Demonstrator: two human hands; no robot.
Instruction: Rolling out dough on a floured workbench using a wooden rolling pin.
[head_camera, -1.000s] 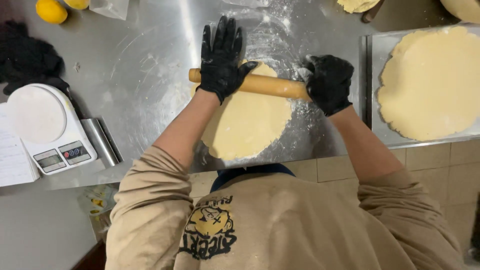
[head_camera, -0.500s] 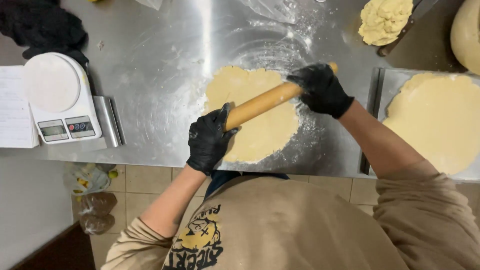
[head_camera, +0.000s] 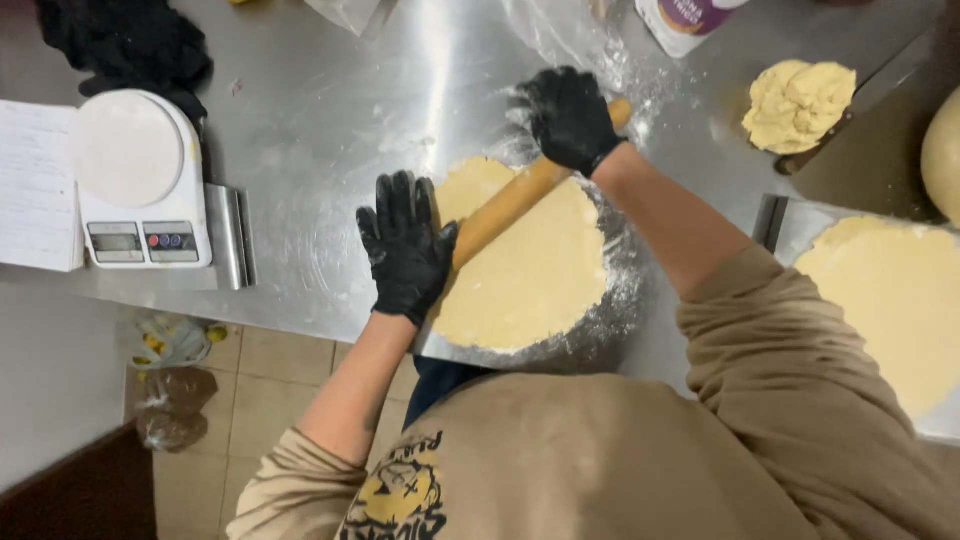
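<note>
- Fingers (head_camera: 395, 205) of the left hand (head_camera: 403, 245), in a black glove, are spreading flat and open, the palm pressing on the near end of the rolling pin (head_camera: 520, 200) rather than wrapping it.
- Fingers (head_camera: 550, 95) of the right hand (head_camera: 568, 118) are curling down over the far end of the pin, half closed, pressing more than gripping.
- Between the two hands the pin's long axis is running on a slant, from the left palm up and away to the right hand, which is lying farther from the body.
- Under the pin, the round sheet of dough (head_camera: 535, 265) is lying flat on the floured steel bench (head_camera: 320, 120), mostly to the right of the left fingers and nearer the body than the right ones.
- Left of the left fingers, well apart, a white kitchen scale (head_camera: 135, 180) is sitting; right of the right fingers, a lump of dough (head_camera: 797, 105) and a second rolled sheet (head_camera: 890, 310) are waiting.
</note>
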